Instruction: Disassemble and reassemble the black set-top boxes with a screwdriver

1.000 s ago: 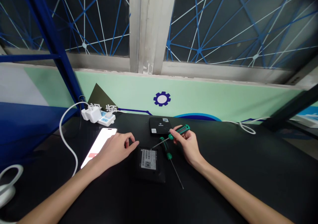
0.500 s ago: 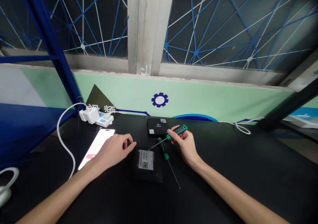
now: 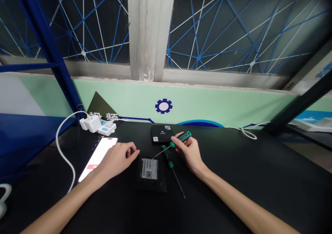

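Note:
My right hand (image 3: 190,151) is closed round the green-and-black handle of a screwdriver (image 3: 184,137). Its thin shaft slants down to the left, and the tip meets the top edge of a black box-shaped device (image 3: 153,186) with a white printed label. Just left of that device, my left hand (image 3: 120,158) holds nothing, its thumb and bent forefinger apart near the device's upper left corner. Under the left hand and wrist is a phone (image 3: 102,153) with a bright white screen, partly covered. A second screwdriver (image 3: 170,164) lies between the device and my right hand.
A flat black box (image 3: 161,134) with a small label lies behind the screwdrivers. White plugs and a power strip (image 3: 107,127) stand at the back left, with a white cable (image 3: 71,166) curving forward. Another white cable (image 3: 249,134) lies along the wall at right.
The whole view has shifted slightly, so everything appears a little further left. Both hands keep nearly the same pose, and the screwdriver tip stays at the device's top edge.

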`<state>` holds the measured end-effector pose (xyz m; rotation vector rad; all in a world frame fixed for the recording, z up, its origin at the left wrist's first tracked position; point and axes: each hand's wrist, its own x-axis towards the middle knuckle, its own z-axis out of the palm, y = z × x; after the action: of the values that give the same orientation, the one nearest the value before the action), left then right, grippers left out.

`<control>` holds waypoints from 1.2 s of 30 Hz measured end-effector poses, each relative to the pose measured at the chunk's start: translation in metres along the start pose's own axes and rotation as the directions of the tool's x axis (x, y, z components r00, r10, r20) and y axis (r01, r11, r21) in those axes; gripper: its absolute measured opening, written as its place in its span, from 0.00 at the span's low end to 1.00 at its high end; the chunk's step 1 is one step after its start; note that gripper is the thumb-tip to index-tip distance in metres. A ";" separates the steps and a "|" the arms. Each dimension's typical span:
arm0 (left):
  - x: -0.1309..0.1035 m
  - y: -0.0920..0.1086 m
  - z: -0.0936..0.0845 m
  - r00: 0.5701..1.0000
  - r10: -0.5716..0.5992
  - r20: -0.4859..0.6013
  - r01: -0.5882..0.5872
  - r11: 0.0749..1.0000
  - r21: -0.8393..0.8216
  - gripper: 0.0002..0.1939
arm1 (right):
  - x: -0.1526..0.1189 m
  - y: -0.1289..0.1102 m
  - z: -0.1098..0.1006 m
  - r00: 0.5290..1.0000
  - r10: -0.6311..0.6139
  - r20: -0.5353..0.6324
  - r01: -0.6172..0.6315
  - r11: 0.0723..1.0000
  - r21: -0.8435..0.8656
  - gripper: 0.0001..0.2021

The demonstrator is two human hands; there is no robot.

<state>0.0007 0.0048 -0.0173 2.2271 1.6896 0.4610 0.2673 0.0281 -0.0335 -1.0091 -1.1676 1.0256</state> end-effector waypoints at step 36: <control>0.002 -0.007 -0.002 0.996 0.021 0.090 -0.024 0.999 0.037 0.28 | -0.002 0.010 -0.003 0.988 0.019 0.156 -0.026 0.999 0.043 0.15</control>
<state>-0.0056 0.0082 -0.0182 2.2601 1.6425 0.3315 0.2692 0.0278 -0.0437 -0.9219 -1.2568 1.1603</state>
